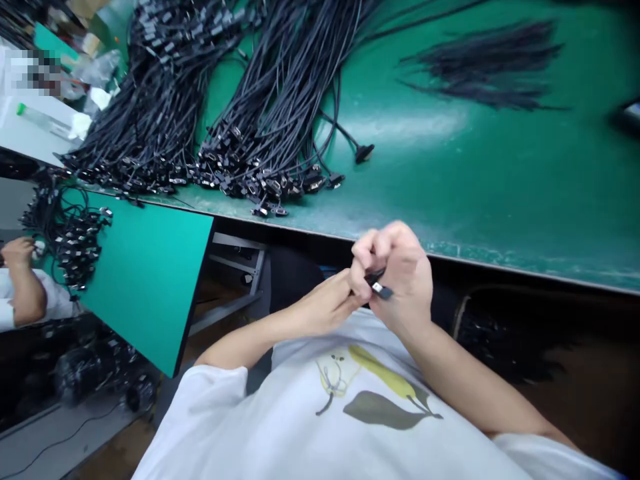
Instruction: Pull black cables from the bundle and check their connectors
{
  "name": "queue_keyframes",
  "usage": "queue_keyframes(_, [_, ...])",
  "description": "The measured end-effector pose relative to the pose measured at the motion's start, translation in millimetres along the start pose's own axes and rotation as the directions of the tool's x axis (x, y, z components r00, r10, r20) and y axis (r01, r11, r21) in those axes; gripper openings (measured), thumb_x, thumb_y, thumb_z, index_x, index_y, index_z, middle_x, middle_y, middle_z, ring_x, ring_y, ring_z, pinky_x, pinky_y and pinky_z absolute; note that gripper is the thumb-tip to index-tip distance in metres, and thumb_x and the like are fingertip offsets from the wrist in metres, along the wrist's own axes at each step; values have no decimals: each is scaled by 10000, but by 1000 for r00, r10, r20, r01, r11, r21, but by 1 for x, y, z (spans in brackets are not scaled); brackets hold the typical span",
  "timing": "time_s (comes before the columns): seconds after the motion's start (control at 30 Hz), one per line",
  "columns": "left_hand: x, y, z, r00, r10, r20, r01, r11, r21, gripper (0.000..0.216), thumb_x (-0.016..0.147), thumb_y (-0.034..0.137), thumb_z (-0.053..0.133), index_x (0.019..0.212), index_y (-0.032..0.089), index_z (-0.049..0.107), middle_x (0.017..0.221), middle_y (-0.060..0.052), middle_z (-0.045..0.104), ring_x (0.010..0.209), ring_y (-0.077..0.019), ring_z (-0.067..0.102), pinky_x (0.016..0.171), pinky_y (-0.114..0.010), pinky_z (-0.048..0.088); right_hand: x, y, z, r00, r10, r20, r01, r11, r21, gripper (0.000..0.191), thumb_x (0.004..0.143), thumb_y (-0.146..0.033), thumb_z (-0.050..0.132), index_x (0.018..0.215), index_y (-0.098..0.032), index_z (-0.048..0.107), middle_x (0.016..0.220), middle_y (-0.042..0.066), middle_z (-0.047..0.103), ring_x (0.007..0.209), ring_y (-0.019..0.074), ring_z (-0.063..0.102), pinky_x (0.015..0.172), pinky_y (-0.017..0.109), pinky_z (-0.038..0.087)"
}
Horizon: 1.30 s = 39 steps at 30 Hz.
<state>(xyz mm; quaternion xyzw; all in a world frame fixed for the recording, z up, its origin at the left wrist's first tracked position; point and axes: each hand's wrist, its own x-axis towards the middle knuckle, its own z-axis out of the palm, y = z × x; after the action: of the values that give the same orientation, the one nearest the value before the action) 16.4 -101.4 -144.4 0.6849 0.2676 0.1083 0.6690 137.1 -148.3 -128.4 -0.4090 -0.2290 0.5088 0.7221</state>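
In front of my shirt, just off the table's near edge, my two hands meet around a black cable with a small plug [381, 290], whose end has a bright metal part. My right hand [403, 277] is closed, its fingers curled over toward the palm with the plug showing between them. From the other side, my left hand [330, 303] presses its fingertips together against the same cable; its grip is partly hidden by the right fingers. Beyond my hands, a thick bundle of black cables [295, 87] lies on the green table [450, 180], connectors toward me.
Another cable heap [155, 100] lies farther left. Thin black strips or ties [495, 63] are piled at the back right. At the left, a lower green table [150, 267] bears more cables [75, 247], beside a co-worker's hand [19, 253]. A clear bottle [47, 120] lies upper left.
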Motion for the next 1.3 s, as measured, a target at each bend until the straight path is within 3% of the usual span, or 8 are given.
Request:
queue_keyframes(0.17, [-4,-7,7,992,-66,107,91,964,-252,318,821,494,670,925,194,690,994,-75,666,1009,-230,584,947,-370,426,10,-12,-3,944,319,81,-327,939,110,527,850,-753,440,841,-227,471,604,-72,280,347,29,171,347,215,110])
queue_keyframes(0.4, [-5,5,22,873,-352,337,471,433,-768,432,821,565,635,745,151,541,538,74,323,454,-70,335,453,-207,342,28,-20,-13,897,423,132,-439,887,142,556,793,-750,556,773,-201,469,583,-88,253,355,13,151,336,193,130])
queue_keyframes(0.57, [-7,2,29,904,-280,325,427,525,-736,487,743,586,716,822,115,621,579,46,392,512,-73,363,492,-216,324,30,-18,-18,920,381,91,-377,924,-59,551,847,-749,465,775,-204,496,571,-73,304,353,39,227,335,207,228])
queue_keyframes(0.67, [-8,-7,29,947,-284,153,313,693,-650,493,789,616,655,773,127,589,566,54,387,510,-67,341,511,-224,301,25,-27,-34,994,96,49,-77,948,-308,432,966,-591,399,878,-209,581,696,-13,481,505,83,492,499,242,438])
queue_keyframes(0.77, [-5,-12,18,964,-265,-10,226,839,-496,446,875,588,552,778,153,550,578,56,397,525,-78,365,531,-227,310,16,-39,-57,880,-317,352,474,570,-671,252,1000,-398,444,1112,-253,616,1015,58,625,978,179,619,887,352,485])
queue_keyframes(0.9, [-1,-8,3,968,-212,132,232,959,-162,400,960,507,404,785,174,542,622,34,451,568,-105,411,574,-234,357,2,-38,-78,579,104,809,815,-55,-577,259,999,-288,418,1111,-177,624,996,105,653,969,248,589,872,427,446])
queue_keyframes(1.1, [-4,-4,7,986,-49,158,-16,922,388,254,964,322,427,735,216,463,650,27,479,592,-136,433,587,-247,320,-16,-29,-80,518,378,767,853,-291,-433,164,891,-76,424,802,-176,520,709,38,519,606,170,448,558,326,287])
queue_keyframes(1.3, [0,-6,9,979,-84,183,2,914,407,253,982,345,363,776,214,432,732,10,503,670,-148,462,648,-258,358,-12,-34,-84,508,400,763,855,-340,-391,125,881,-73,412,926,-171,476,702,10,509,546,147,397,548,320,201])
